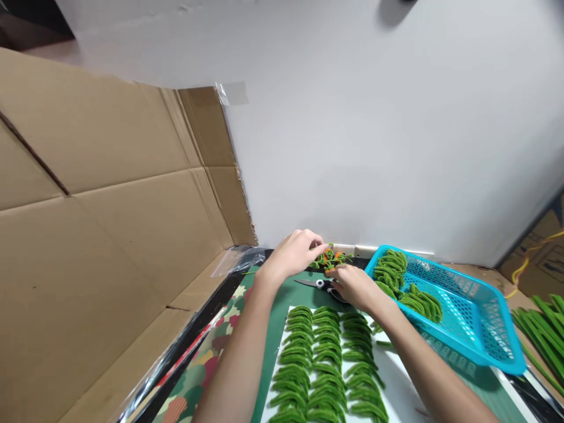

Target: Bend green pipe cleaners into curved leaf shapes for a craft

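At the back of the work surface lies a small cluster of orange and green fuzzy chenille pieces (pixel 335 257). My left hand (pixel 298 251) reaches over its left side, thumb and fingers drawn together at the pieces. From the right, my right hand (pixel 355 283) has its bent fingertips at the cluster's front edge, by an orange bit. What exactly the fingertips grip is too small to make out. Just below lie black-handled scissors (pixel 321 284), partly under my right hand. Curved green fuzzy strips (pixel 326 352) lie in three columns on a white sheet (pixel 399 376) between my forearms.
A blue perforated basket (pixel 484 341) with bundles of green strips stands to the right. Beyond it are long green chenille stems (pixel 540 329). A green mat (pixel 282 294) lies underneath. Cardboard (pixel 132 247) walls the left side; a white wall (pixel 374 135) closes the back.
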### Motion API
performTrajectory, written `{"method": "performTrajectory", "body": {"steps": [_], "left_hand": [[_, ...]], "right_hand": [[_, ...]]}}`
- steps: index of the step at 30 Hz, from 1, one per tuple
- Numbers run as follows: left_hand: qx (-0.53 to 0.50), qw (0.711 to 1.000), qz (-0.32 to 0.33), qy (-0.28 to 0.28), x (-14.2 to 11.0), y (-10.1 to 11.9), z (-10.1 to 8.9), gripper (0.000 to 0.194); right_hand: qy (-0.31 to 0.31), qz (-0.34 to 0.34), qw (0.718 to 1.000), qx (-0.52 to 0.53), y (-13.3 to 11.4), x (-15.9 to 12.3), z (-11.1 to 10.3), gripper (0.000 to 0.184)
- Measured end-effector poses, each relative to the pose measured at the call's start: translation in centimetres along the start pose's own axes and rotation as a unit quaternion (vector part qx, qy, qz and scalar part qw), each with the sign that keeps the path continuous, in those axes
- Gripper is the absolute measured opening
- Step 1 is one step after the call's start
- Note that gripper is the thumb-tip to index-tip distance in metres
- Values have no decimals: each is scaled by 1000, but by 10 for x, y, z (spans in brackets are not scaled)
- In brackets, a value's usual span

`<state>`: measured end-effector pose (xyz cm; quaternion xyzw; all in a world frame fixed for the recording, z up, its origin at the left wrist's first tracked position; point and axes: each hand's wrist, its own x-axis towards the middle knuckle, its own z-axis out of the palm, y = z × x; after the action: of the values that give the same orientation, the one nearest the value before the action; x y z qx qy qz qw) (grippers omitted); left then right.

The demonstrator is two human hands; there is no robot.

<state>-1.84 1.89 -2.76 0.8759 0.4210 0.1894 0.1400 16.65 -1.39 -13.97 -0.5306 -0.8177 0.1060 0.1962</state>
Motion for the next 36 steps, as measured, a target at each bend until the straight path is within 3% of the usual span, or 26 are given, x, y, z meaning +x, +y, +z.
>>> {"method": "performTrajectory", "body": {"steps": [6,10,12,18,21,27,32,36], "left_hand": [[-63,998,22,-3,-3,10,-3,39],[-113,993,30,-28,-5,19,-4,42],[-134,989,40,-42,-5,22,-4,43],[-180,978,66,-78,-7,30,-4,44],[-201,973,77,-81,-7,34,-5,42],[-221,971,76,-51,-7,38,-5,36],[-242,965,87,-46,-6,40,-6,35],[-269,956,107,-34,-7,45,-8,32]], "right_hand": [[163,8,978,128,-9,-8,-42,40],[254,-10,931,263,-13,-19,-60,32],[273,-19,920,280,-15,-22,-65,29],[266,-16,932,244,-20,-26,-74,28],[249,-15,927,279,-23,-28,-79,29],[210,-21,878,430,-23,-28,-86,35],[190,-22,850,491,-22,-27,-89,35],[169,-16,783,598,-25,-27,-93,32]]}}
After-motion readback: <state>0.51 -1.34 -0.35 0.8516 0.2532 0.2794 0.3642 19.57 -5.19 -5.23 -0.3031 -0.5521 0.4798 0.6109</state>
